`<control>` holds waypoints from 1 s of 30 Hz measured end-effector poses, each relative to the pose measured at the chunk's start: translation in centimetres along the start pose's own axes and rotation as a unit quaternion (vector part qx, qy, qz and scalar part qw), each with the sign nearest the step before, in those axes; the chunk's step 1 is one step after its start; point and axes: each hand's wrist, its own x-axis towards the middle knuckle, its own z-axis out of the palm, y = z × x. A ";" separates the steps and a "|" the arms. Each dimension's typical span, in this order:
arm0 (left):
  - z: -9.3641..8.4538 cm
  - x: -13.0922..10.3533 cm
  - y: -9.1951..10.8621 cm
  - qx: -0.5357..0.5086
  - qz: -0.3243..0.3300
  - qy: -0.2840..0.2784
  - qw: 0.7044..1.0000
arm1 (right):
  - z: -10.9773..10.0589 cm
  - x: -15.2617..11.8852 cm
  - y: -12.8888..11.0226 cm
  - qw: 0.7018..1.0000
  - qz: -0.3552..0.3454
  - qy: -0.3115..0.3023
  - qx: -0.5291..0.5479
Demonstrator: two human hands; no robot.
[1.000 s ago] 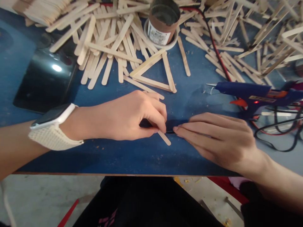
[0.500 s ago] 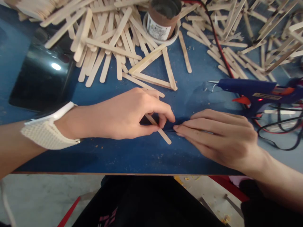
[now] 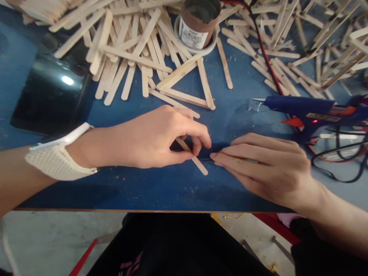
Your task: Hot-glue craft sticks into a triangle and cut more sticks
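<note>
At far left, a dark glossy device (image 3: 51, 101) lies flat on a blue surface (image 3: 143, 189), a bright light reflected in it. Beside it is a watch (image 3: 59, 163) with a pale woven band, worn on the person's left wrist. Behind, a thick pile of flat wooden sticks (image 3: 126, 57) spreads out.

The left hand (image 3: 166, 136) reaches in toward the middle. Its thumb touches one slim wooden stick (image 3: 200, 165), lying at a slant under the hand with its rounded near end showing. The index finger curls above, a small gap between it and the thumb — whether the stick is gripped or only pressed, I cannot tell.

Beyond this hand sits a triangle of sticks (image 3: 186, 99), and behind that a brown cup (image 3: 194, 28) on a white dish.

The right hand (image 3: 270, 165) comes next, its fingers straight and close together, tips near the stick but apart from it. A thin dark line shows at these tips; whether they hold anything is hidden.

At far right is a blue glue gun (image 3: 301, 107) — nozzle leftward, red light lit — with more sticks heaped behind.
</note>
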 end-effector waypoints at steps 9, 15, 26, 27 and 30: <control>0.1 -0.1 0.0 0.000 -0.007 0.002 1.000 | 0.0 0.0 -0.1 1.000 -0.006 -0.002 -0.012; 0.2 -0.2 -0.2 -0.032 -0.032 -0.001 0.999 | 0.0 0.0 0.0 1.000 -0.001 -0.010 0.003; 0.2 0.1 0.0 -0.049 -0.010 -0.002 0.999 | 0.7 0.1 -0.4 1.000 -0.012 0.016 -0.014; 0.2 0.1 0.1 -0.056 -0.011 -0.005 0.998 | 0.8 0.1 -0.5 1.000 -0.012 0.017 -0.020; 0.2 0.2 0.2 -0.082 -0.020 -0.012 0.996 | 1.0 0.3 -0.6 0.999 -0.020 0.018 -0.033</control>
